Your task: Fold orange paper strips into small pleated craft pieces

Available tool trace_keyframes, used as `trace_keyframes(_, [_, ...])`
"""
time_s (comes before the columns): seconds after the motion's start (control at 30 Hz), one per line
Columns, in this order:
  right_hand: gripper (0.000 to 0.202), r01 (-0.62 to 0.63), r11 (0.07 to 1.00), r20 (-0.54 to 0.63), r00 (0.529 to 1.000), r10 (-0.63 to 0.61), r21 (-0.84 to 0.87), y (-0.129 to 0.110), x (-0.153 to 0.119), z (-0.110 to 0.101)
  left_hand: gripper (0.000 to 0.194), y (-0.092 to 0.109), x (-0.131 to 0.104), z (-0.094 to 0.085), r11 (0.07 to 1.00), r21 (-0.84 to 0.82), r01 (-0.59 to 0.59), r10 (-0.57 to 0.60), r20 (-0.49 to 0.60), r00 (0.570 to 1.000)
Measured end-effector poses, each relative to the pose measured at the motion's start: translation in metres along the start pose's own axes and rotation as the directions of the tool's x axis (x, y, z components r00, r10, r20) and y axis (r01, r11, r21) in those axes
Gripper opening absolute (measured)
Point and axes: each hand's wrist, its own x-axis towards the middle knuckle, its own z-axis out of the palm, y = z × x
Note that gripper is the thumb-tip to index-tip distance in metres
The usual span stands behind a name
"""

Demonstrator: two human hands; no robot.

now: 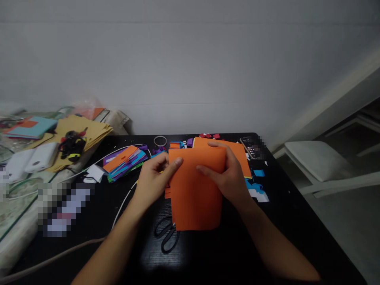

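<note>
An orange sheet [196, 198] is held upright between my two hands above the black table, and it looks bent over at its right side. My left hand [154, 174] pinches its upper left corner, thumb on the near face. My right hand [231, 170] grips the upper right edge, with the thumb on the front and fingers behind. Another orange sheet [242, 154] lies on the table behind it. Black-handled scissors [168, 237] lie below the held sheet, their blades hidden. Blue paper scraps [257, 188] lie to the right of my right hand.
A stack of coloured paper pieces [124, 160] lies at left, near a white cable [121, 211]. A phone [251, 148] and a ring [160, 140] are at the back. Yellow envelopes [80, 130] sit far left; a white chair [317, 160] stands right.
</note>
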Motion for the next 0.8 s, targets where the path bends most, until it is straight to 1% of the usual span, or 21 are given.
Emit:
trace_keyframes(0.1, [0.046,-0.037,0.999,0.023,0.999,0.036,0.026,-0.002,0.0,-0.001,0.041,-0.001,0.0,-0.002,0.999,0.03,-0.014,0.015,-0.042,0.999])
trace_keyframes(0.2, [0.042,-0.071,0.997,0.039,0.997,0.069,0.043,-0.002,0.0,0.0,0.045,0.001,0.0,-0.002,0.999,0.048,-0.021,0.023,-0.047,0.999])
trace_keyframes(0.3, [0.055,-0.064,0.991,0.032,0.998,0.06,0.114,-0.004,0.0,0.0,0.046,0.004,-0.002,-0.002,0.999,0.047,-0.023,0.026,-0.051,0.998])
trace_keyframes(0.33, [0.06,-0.04,0.989,0.024,0.999,0.038,0.14,-0.005,0.0,-0.001,0.046,0.005,-0.003,-0.002,0.999,0.045,-0.025,0.027,-0.047,0.999])
trace_keyframes(0.37, [0.06,-0.004,0.989,0.011,1.0,0.002,0.15,-0.006,0.0,-0.003,0.045,0.007,-0.004,-0.002,0.998,0.048,-0.032,0.034,-0.04,0.999])
trace_keyframes(0.4, [0.055,0.041,0.989,-0.001,0.999,-0.041,0.14,-0.008,0.0,-0.004,0.044,0.008,-0.006,-0.002,0.997,0.056,-0.044,0.046,-0.033,0.998])
trace_keyframes(0.47, [0.034,0.117,0.989,-0.008,0.993,-0.117,0.094,-0.012,0.0,-0.009,0.042,0.01,-0.008,-0.002,0.993,0.091,-0.078,0.081,-0.039,0.996])
trace_keyframes(0.5, [0.023,0.133,0.988,0.006,0.991,-0.134,0.081,-0.014,-0.001,-0.012,0.039,0.011,-0.009,-0.003,0.988,0.118,-0.096,0.104,-0.061,0.993])
trace_keyframes(0.57, [0.012,0.112,0.99,0.069,0.991,-0.118,0.086,-0.018,-0.003,-0.017,0.029,0.012,-0.009,-0.003,0.978,0.165,-0.124,0.146,-0.127,0.981])
trace_keyframes(0.63, [0.011,0.067,0.993,0.161,0.984,-0.081,0.094,-0.021,-0.005,-0.02,0.015,0.013,-0.008,-0.003,0.977,0.167,-0.135,0.166,-0.188,0.968])
trace_keyframes(0.67, [0.012,0.047,0.995,0.212,0.975,-0.064,0.086,-0.022,-0.007,-0.021,0.011,0.013,-0.007,-0.003,0.979,0.15,-0.136,0.165,-0.205,0.965])
trace_keyframes(0.73, [0.018,0.032,0.998,0.307,0.951,-0.046,0.053,-0.023,-0.01,-0.021,0.018,0.012,-0.007,-0.002,0.985,0.101,-0.14,0.159,-0.209,0.965])
trace_keyframes(0.8, [0.029,0.063,0.998,0.352,0.934,-0.061,0.005,-0.024,-0.013,-0.019,0.025,0.011,-0.008,0.001,0.985,0.071,-0.156,0.167,-0.195,0.966])
